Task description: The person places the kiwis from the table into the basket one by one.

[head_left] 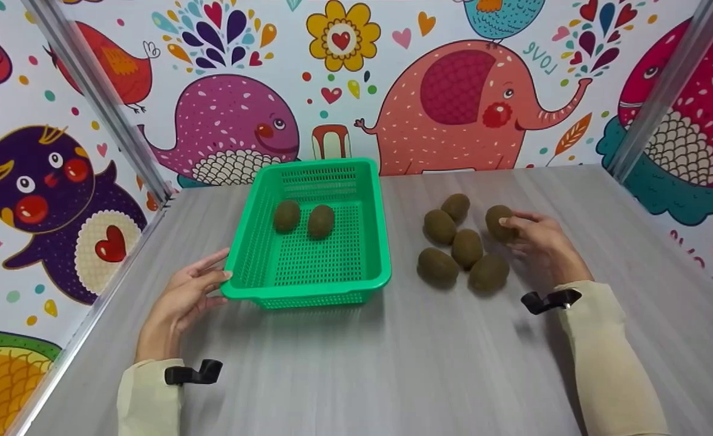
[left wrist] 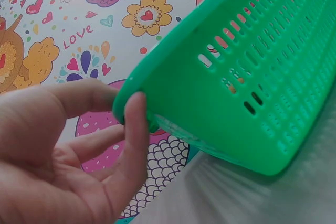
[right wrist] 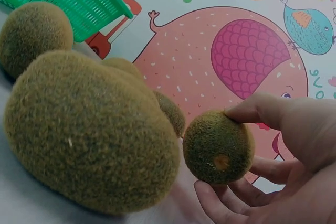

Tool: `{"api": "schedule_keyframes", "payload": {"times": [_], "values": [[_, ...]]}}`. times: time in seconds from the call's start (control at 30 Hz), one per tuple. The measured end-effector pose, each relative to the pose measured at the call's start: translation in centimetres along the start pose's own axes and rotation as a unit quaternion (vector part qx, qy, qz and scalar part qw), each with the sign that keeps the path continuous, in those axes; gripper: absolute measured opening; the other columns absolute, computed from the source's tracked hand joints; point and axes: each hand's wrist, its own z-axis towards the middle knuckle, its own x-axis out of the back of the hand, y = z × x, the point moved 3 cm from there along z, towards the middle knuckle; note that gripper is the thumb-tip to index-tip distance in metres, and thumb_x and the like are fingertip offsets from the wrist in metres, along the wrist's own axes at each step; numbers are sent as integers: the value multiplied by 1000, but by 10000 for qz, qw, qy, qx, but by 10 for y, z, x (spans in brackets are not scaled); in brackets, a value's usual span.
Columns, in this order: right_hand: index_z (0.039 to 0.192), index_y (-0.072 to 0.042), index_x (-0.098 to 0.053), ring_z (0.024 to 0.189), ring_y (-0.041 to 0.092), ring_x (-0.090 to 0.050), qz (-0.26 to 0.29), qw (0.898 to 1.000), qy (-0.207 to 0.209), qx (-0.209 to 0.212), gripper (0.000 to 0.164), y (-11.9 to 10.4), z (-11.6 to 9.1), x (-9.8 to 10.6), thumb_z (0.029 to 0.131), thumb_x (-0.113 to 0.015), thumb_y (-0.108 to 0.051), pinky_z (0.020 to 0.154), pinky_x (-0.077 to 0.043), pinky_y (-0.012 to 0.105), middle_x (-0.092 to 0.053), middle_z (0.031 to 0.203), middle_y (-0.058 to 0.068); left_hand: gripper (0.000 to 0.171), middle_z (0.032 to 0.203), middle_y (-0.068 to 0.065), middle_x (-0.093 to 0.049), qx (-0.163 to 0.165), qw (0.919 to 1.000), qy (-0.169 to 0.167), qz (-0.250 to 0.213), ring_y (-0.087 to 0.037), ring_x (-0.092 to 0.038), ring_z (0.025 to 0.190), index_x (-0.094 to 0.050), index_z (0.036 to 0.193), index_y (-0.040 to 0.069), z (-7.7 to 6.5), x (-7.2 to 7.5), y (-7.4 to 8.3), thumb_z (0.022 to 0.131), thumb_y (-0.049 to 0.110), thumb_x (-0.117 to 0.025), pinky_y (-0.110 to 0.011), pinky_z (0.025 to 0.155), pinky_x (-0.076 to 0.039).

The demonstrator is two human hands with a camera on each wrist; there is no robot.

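Observation:
A green plastic basket (head_left: 308, 290) stands left of centre in the head view, with two brown kiwis (head_left: 287, 216) lying inside. My left hand (head_left: 188, 297) pinches the basket's near left corner at the rim; the left wrist view has the thumb and a finger on that rim (left wrist: 126, 95). To the right, my right hand (head_left: 538, 239) holds a kiwi (head_left: 500, 223) between thumb and fingers. The right wrist view has this kiwi (right wrist: 218, 148) with its end scar toward the camera. Several other kiwis (head_left: 466, 249) lie grouped just left of that hand.
A grey wood-grain table (head_left: 356, 375) bears everything. Walls printed with cartoon animals (head_left: 453, 109) rise behind and at the sides, with metal posts (head_left: 99, 103) at the corners. Both forearms wear pale sleeves (head_left: 611, 357) with black wrist mounts (head_left: 551, 300).

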Motion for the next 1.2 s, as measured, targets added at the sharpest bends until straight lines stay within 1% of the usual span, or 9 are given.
{"api": "schedule_keyframes", "payload": {"times": [0.23, 0.37, 0.6, 0.67, 0.73, 0.83, 0.93, 1.07, 1.2], "values": [[159, -13, -24, 138, 27, -35, 521, 9985, -141, -1, 84, -6, -3, -3, 94, -70, -38, 118, -38, 41, -30, 154, 9, 70, 110, 11, -67, 46, 10000, -22, -65, -5, -69, 86, -30, 158, 9, -1, 1, 0, 98, 15, -65, -25, 70, -58], [159, -15, -26, 138, 24, -34, 921, 9953, -284, -57, 85, -11, -5, -5, 92, -73, -37, 119, -36, 41, -37, 146, 5, 71, 110, 11, -68, 36, 9999, -77, -108, -5, -69, 87, -29, 158, 9, 1, 1, 0, 98, 15, -65, -26, 71, -58], [156, -13, -29, 128, 20, -46, 811, 9950, -450, 376, 83, -21, -12, -11, 91, -73, -39, 118, -37, 42, -47, 124, -5, 68, 110, 13, -69, -15, 10000, -45, -8, -5, -70, 89, -30, 158, 7, 0, 1, -1, 99, 16, -64, -27, 72, -58], [156, -13, -30, 129, 21, -47, 726, 9951, -444, 503, 82, -23, -14, -13, 92, -72, -40, 118, -37, 43, -47, 124, -5, 69, 110, 12, -69, -50, 9999, -87, 13, -5, -70, 89, -30, 158, 6, 1, 0, -1, 99, 17, -64, -27, 73, -58], [157, -13, -29, 128, 21, -47, 641, 9952, -460, 586, 82, -25, -16, -14, 92, -72, -41, 114, -43, 39, -47, 126, -5, 69, 111, 12, -70, -29, 9999, -99, -16, -6, -70, 89, -30, 158, 6, 1, 0, 0, 99, 17, -64, -26, 72, -58], [157, -12, -29, 126, 20, -48, 578, 9946, -496, 706, 82, -28, -18, -16, 93, -71, -41, 101, -53, 30, -46, 128, -4, 70, 111, 11, -69, -23, 9999, -144, -57, -6, -70, 89, -29, 158, 7, 1, 0, 1, 99, 18, -64, -26, 72, -58], [157, -12, -29, 126, 20, -48, 532, 9942, -516, 781, 82, -31, -20, -19, 93, -70, -42, 91, -55, 23, -44, 136, 0, 69, 111, 12, -70, 16, 9999, -111, -51, -6, -70, 89, -29, 158, 8, 1, 1, 1, 99, 18, -64, -25, 73, -58], [158, -14, -27, 129, 22, -46, 633, 9933, -551, 788, 84, -35, -22, -24, 92, -71, -41, 91, -55, 21, -37, 147, 5, 69, 110, 11, -69, -12, 9999, -131, -37, -6, -70, 88, -29, 158, 7, 0, 1, 0, 99, 17, -63, -25, 72, -58], [159, -15, -26, 131, 23, -46, 875, 9907, -687, 784, 84, -41, -23, -28, 92, -73, -38, 90, -55, 21, -38, 146, 5, 68, 108, 10, -70, -50, 9998, -163, -66, -6, -70, 87, -29, 158, 6, 0, 1, 0, 99, 16, -63, -25, 71, -58]]}}
